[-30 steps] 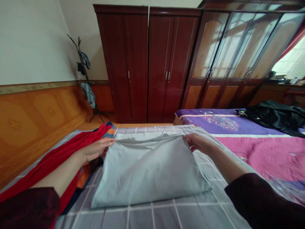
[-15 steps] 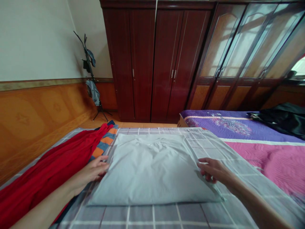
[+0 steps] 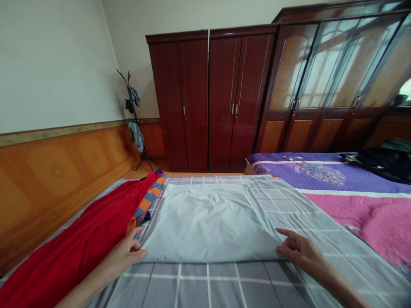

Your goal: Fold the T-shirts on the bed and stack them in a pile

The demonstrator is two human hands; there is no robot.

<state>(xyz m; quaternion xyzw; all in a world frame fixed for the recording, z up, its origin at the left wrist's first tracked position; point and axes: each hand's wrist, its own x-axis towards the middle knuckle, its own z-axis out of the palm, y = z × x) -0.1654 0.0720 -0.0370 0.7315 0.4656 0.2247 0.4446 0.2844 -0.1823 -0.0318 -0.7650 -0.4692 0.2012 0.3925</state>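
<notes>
Though only loosely curled, no pinch showing, left hand [image 3: 126, 253] at the 7 o'clock corner of a flat, pale grey folded cloth [image 3: 208, 226]; right hand [image 3: 300, 252], fingers spread, pressed on a grey checked bedsheet [image 3: 192, 284] just beside the cloth's 5 o'clock corner. Cloth at centre, on that sheet. At 9 o'clock, a long red cloth [image 3: 80, 231]; at 10, orange-and-blue striped fabric [image 3: 148, 201]; at 2, a purple-and-pink quilted bedspread [image 3: 321, 179] under a crumpled black garment [image 3: 382, 164]; at 12, dark-red wooden wardrobes [image 3: 192, 98].

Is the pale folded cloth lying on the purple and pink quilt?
No, the pale folded cloth lies on the grey checked sheet, not the quilt.
</notes>
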